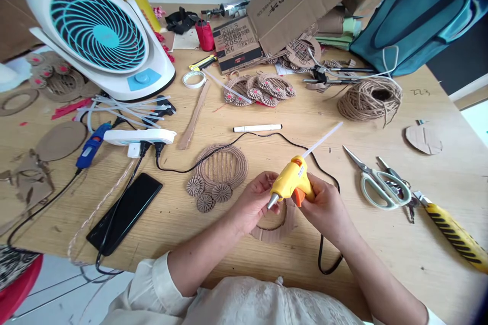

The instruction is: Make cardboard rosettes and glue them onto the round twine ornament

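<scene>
My right hand (328, 209) is wrapped round the handle of a yellow hot glue gun (290, 179) with an orange trigger. A clear glue stick (324, 139) juts from its back, and its metal nozzle points down and left. Beside the nozzle, my left hand (254, 204) is closed on the edge of a cardboard ring (273, 232); its fingertips are partly hidden behind the gun. Left of my hands lies a twine-wound round piece (244, 165) with strands across its opening and small pleated rosettes (206, 202) at its lower edge.
Scissors (385, 190) and a yellow utility knife (453, 233) lie at right, below a twine ball (369, 100). A black cord (324, 259) loops round my hands. A white marker (257, 128), phone (124, 213), power strip (140, 136), blue glue gun (92, 147) and fan (99, 35) occupy the table.
</scene>
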### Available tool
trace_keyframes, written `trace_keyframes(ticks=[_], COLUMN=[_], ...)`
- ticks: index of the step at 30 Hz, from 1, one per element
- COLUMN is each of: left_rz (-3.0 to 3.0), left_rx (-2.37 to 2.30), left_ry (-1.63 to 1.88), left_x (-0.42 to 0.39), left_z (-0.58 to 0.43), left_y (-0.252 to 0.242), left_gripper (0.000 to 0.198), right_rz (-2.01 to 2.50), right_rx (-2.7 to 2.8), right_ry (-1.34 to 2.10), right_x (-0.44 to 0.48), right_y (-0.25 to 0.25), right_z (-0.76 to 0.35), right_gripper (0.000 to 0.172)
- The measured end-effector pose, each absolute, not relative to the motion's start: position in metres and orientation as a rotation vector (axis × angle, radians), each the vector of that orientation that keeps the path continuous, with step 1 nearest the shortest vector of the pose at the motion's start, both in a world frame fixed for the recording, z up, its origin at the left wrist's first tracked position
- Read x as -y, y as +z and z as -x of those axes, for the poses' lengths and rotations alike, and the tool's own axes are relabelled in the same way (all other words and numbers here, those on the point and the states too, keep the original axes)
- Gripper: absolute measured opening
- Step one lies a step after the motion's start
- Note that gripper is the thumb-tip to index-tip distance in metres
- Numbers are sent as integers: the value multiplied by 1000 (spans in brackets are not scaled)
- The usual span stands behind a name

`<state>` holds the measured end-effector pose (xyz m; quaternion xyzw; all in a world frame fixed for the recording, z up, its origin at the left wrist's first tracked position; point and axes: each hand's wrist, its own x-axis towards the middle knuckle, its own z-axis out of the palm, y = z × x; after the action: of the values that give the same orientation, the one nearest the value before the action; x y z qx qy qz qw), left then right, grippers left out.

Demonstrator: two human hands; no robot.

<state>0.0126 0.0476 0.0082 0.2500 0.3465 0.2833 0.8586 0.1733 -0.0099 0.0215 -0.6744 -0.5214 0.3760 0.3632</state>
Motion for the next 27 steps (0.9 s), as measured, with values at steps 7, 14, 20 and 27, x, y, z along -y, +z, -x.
trace_keyframes(ticks=[7,14,20,27], left_rz=[-994,-948,-639,-631], left_rx=[-787,-812,-855,-852], left_ry=[590,588,667,721], left_x=[-54,-56,-66,-71], left_z=[-6,-8,-6,-2], left_y=[1,2,7,5], left_gripper=[38,33,43,31], right_rz=[1751,1790,1740,1800], right_rx=[1483,1463,1657,1674], right_ry=[754,823,795,398], right_x=[10,12,11,18], right_y=[24,21,37,47], right_z=[-173,-177,-190,-189], right_gripper=[21,25,38,40])
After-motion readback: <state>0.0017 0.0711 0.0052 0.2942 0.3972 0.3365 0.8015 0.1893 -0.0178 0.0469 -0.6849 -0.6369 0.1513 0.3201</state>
